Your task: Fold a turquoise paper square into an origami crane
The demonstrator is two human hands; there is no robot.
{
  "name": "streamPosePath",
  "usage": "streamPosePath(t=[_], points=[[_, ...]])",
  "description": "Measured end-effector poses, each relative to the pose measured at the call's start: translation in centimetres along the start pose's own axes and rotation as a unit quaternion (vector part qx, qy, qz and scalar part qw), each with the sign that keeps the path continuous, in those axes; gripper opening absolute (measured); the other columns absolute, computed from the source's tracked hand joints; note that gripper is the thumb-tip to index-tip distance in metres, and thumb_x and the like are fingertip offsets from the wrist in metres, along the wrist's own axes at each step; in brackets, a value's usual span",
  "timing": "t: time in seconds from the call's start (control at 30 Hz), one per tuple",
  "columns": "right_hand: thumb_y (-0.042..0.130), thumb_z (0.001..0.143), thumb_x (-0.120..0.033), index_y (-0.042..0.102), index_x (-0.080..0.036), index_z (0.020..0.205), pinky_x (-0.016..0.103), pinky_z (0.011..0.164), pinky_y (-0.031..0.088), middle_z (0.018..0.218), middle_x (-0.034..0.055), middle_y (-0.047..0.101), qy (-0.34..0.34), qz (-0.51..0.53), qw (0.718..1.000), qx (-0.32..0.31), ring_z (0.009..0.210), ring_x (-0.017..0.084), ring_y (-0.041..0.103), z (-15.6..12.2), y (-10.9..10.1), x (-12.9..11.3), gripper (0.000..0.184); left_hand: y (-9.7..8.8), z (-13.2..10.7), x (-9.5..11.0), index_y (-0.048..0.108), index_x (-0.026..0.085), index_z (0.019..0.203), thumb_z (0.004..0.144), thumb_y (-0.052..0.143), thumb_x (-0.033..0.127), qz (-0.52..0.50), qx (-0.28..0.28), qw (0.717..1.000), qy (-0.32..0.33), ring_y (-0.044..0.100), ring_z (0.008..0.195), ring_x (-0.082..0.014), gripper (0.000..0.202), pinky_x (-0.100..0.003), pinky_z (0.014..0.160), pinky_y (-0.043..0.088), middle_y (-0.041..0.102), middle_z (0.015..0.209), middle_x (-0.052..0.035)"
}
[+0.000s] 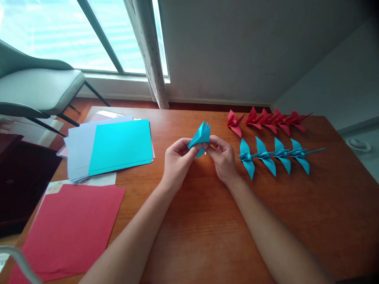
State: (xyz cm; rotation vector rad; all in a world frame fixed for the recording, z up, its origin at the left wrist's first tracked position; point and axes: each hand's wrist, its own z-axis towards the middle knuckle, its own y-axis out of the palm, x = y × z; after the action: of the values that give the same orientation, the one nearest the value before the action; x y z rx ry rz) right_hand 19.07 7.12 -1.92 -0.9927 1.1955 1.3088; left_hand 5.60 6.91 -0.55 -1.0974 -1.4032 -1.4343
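A partly folded piece of blue origami paper (pixel 200 135) is held up over the middle of the table, its pointed flaps spread upward. My left hand (pixel 177 159) pinches its left lower side between thumb and fingers. On the other side, my right hand (pixel 222 157) grips the lower right edge, with the two thumbs close together at the front. A small blue point sticks out below the thumbs. The fingertips behind the paper are hidden.
Blue paper cranes (pixel 266 156) stand in a row at the right, with red paper cranes (pixel 275 121) behind them. Blue sheets (pixel 121 146) lie on pale paper (pixel 79 152) at the left, and red sheets (pixel 74 228) nearer. A chair (pixel 38 88) stands beyond the table (pixel 201 236).
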Motion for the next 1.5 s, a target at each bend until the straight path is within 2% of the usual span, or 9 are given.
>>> streamPosePath(t=[0.27, 0.4, 0.63, 0.77, 0.97, 1.07, 1.13, 1.23, 1.5], points=[[0.073, 0.080, -0.040, 0.071, -0.025, 0.082, 0.031, 0.073, 0.051, 0.084, -0.0002, 0.066, 0.026, 0.034, 0.999, -0.019, 0.080, 0.016, 0.059, 0.1, -0.5, 0.2, 0.015, 0.0, 0.0, -0.2, 0.073, 0.018, 0.080, 0.069, 0.086, 0.035, -0.018, -0.008, 0.999, -0.026, 0.065, 0.073, -0.0145, 0.024, -0.027, 0.072, 0.053, 0.073, 0.079, -0.0016], [0.075, 0.078, -0.040, 0.073, -0.026, 0.089, 0.032, 0.076, 0.053, 0.085, -0.0003, 0.069, 0.060, 0.066, 0.996, 0.016, 0.081, 0.017, 0.062, 0.2, -0.4, 0.1, 0.018, 0.0, -0.1, -0.2, 0.072, 0.017, 0.077, 0.069, 0.086, 0.032, 0.024, -0.013, 1.000, -0.014, 0.062, 0.069, -0.0138, 0.021, -0.026, 0.068, 0.052, 0.070, 0.074, -0.0004], [0.080, 0.072, -0.041, 0.073, -0.025, 0.085, 0.031, 0.076, 0.052, 0.082, -0.0018, 0.070, 0.066, 0.096, 0.991, 0.061, 0.077, 0.016, 0.062, 0.3, -0.3, -0.2, 0.021, 0.2, -0.2, 0.1, 0.072, 0.018, 0.077, 0.072, 0.082, 0.030, 0.048, -0.035, 0.998, -0.015, 0.058, 0.066, -0.0126, 0.017, -0.024, 0.064, 0.050, 0.067, 0.071, 0.0004], [0.081, 0.070, -0.042, 0.072, -0.025, 0.086, 0.029, 0.069, 0.050, 0.080, -0.0015, 0.070, 0.068, 0.106, 0.989, 0.083, 0.073, 0.015, 0.061, 0.4, -0.3, 0.0, 0.025, 0.2, -0.2, 0.0, 0.072, 0.017, 0.077, 0.072, 0.081, 0.027, 0.056, -0.039, 0.998, -0.006, 0.058, 0.066, -0.0124, 0.015, -0.023, 0.064, 0.049, 0.066, 0.071, 0.0005], [0.079, 0.074, -0.037, 0.071, -0.024, 0.083, 0.026, 0.059, 0.042, 0.068, -0.0041, 0.059, 0.047, 0.124, 0.988, 0.076, 0.061, 0.010, 0.048, 0.5, -0.4, 0.2, 0.017, 0.0, -0.2, -0.2, 0.071, 0.016, 0.084, 0.078, 0.075, 0.024, 0.097, 0.012, 0.994, 0.056, 0.066, 0.073, -0.0141, 0.010, -0.024, 0.070, 0.054, 0.072, 0.078, -0.0014], [0.074, 0.081, -0.036, 0.073, -0.025, 0.091, 0.025, 0.060, 0.041, 0.079, -0.0022, 0.061, 0.040, 0.107, 0.993, 0.042, 0.068, 0.011, 0.050, 0.2, -0.3, 0.0, 0.015, -0.4, -0.2, -0.3, 0.072, 0.018, 0.086, 0.083, 0.070, 0.022, 0.225, 0.063, 0.960, 0.153, 0.068, 0.073, -0.0143, 0.006, -0.025, 0.072, 0.056, 0.074, 0.080, -0.0013], [0.070, 0.085, -0.037, 0.072, -0.026, 0.103, 0.025, 0.060, 0.041, 0.083, -0.0018, 0.060, 0.037, 0.090, 0.995, 0.020, 0.070, 0.011, 0.050, -0.1, -0.2, -0.2, 0.020, -0.7, -0.2, -0.3, 0.073, 0.019, 0.089, 0.086, 0.067, 0.018, 0.332, 0.081, 0.910, 0.233, 0.070, 0.075, -0.0144, 0.007, -0.025, 0.074, 0.056, 0.076, 0.085, -0.0016], [0.066, 0.087, -0.035, 0.071, -0.026, 0.110, 0.026, 0.060, 0.040, 0.083, -0.0022, 0.059, 0.044, 0.075, 0.996, 0.010, 0.067, 0.011, 0.048, -0.3, -0.2, -0.3, 0.025, -1.0, -0.3, -0.5, 0.074, 0.020, 0.095, 0.090, 0.062, 0.014, 0.418, 0.052, 0.844, 0.331, 0.074, 0.086, -0.0162, 0.015, -0.026, 0.081, 0.057, 0.078, 0.097, -0.0042], [0.063, 0.080, -0.026, 0.073, -0.024, 0.100, 0.026, 0.063, 0.041, 0.085, -0.0018, 0.063, 0.054, 0.105, 0.992, 0.044, 0.066, 0.011, 0.048, 0.1, -0.4, 0.1, 0.022, -1.1, -0.6, -0.7, 0.074, 0.020, 0.098, 0.091, 0.062, 0.013, 0.460, 0.017, 0.792, 0.401, 0.075, 0.088, -0.0190, 0.015, -0.029, 0.080, 0.058, 0.079, 0.099, -0.0062]])
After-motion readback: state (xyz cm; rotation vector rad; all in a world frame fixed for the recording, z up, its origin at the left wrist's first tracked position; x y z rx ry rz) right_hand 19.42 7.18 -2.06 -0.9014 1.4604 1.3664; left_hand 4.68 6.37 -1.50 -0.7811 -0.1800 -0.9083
